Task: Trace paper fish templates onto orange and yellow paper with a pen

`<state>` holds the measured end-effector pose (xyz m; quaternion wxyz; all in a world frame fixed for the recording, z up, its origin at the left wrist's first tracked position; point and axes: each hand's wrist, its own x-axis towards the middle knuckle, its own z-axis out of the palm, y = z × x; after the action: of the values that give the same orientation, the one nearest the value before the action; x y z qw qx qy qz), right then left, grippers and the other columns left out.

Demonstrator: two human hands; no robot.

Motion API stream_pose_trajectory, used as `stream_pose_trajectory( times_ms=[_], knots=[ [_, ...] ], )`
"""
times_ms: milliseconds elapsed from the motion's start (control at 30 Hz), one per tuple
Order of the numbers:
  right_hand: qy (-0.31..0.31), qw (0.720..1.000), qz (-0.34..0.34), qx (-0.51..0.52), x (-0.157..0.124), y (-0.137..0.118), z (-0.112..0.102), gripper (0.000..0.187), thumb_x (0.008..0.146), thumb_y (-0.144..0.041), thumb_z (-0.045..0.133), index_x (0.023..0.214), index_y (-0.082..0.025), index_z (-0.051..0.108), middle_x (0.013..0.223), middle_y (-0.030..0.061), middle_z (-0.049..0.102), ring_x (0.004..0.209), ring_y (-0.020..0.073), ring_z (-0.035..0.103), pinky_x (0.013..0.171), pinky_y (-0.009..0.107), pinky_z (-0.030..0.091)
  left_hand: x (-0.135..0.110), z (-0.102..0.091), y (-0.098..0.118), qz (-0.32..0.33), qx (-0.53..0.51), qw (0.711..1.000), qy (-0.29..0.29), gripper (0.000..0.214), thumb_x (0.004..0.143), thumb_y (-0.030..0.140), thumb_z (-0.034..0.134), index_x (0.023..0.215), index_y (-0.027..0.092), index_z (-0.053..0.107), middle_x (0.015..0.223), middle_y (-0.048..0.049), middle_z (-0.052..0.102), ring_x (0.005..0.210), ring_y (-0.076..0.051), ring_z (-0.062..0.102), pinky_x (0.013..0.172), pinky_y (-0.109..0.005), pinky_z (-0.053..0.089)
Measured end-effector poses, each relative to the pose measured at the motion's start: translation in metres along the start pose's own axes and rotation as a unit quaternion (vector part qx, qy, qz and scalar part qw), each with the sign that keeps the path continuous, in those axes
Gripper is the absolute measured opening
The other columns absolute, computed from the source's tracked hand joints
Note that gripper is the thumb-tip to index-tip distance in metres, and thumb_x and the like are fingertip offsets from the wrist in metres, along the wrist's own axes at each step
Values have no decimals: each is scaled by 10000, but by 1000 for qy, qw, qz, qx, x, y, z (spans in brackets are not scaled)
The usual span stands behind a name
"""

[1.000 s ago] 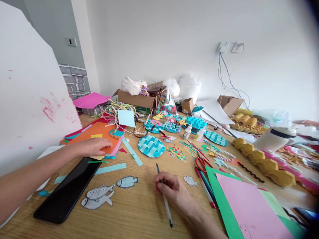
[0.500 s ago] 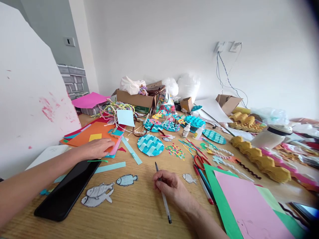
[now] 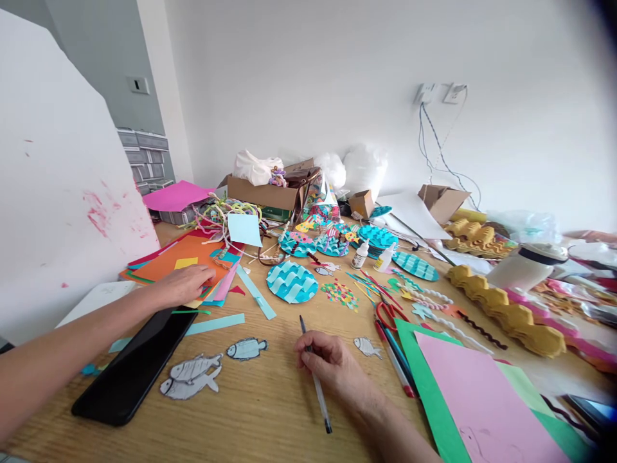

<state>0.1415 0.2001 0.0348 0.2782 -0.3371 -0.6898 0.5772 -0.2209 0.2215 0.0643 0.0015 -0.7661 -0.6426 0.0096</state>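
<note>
My right hand (image 3: 332, 366) is closed round a clear-barrelled pen (image 3: 321, 400), its dark tip pointing up and away from me, above the bare wood. At the left, my left hand (image 3: 186, 284) rests palm down with its fingers reaching over a stack of coloured paper (image 3: 161, 265); the fingertips are partly hidden. A small yellow paper piece (image 3: 186, 263) lies just beyond that hand. Between my hands lie a blue paper fish (image 3: 247, 348) and overlapping grey-white paper fish (image 3: 190, 377). Another paper fish (image 3: 367, 347) is right of the pen.
A black phone (image 3: 135, 366) lies below my left forearm. Pink paper (image 3: 486, 392) on green sheets, red-handled scissors (image 3: 385, 316) and pens are at the right. Farther back are a blue wavy disc (image 3: 292, 281), confetti (image 3: 340, 294), glue bottles (image 3: 360, 254) and yellow egg cartons (image 3: 506, 312).
My left hand has shifted slightly back over the coloured paper, and its fingers have moved a little. My right hand keeps the pen in the same place. The view has turned slightly left.
</note>
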Motion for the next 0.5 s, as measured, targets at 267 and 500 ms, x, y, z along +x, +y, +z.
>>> stream_pose_trajectory(
  times_ms=[267, 500],
  knots=[
    [-1, 1000, 0, -3, 0, 1, 1, 105, 708, -183, 543, 769, -184, 628, 627, -17, 597, 590, 116, 533, 543, 219, 359, -4, 0, -10, -37, 42, 998, 0, 190, 852, 107, 449, 778, 166, 614, 883, -93, 619, 903, -253, 582, 793, -397, 455],
    [-5, 1000, 0, -16, 1, 1, 1, 118, 703, -177, 525, 775, -173, 619, 637, -13, 592, 597, 118, 527, 551, 223, 357, -4, -18, -25, -62, -6, 998, 10, 271, 894, 348, 557, 1087, 160, 583, 1107, -64, 604, 958, -211, 601, 823, -419, 510]
  ],
)
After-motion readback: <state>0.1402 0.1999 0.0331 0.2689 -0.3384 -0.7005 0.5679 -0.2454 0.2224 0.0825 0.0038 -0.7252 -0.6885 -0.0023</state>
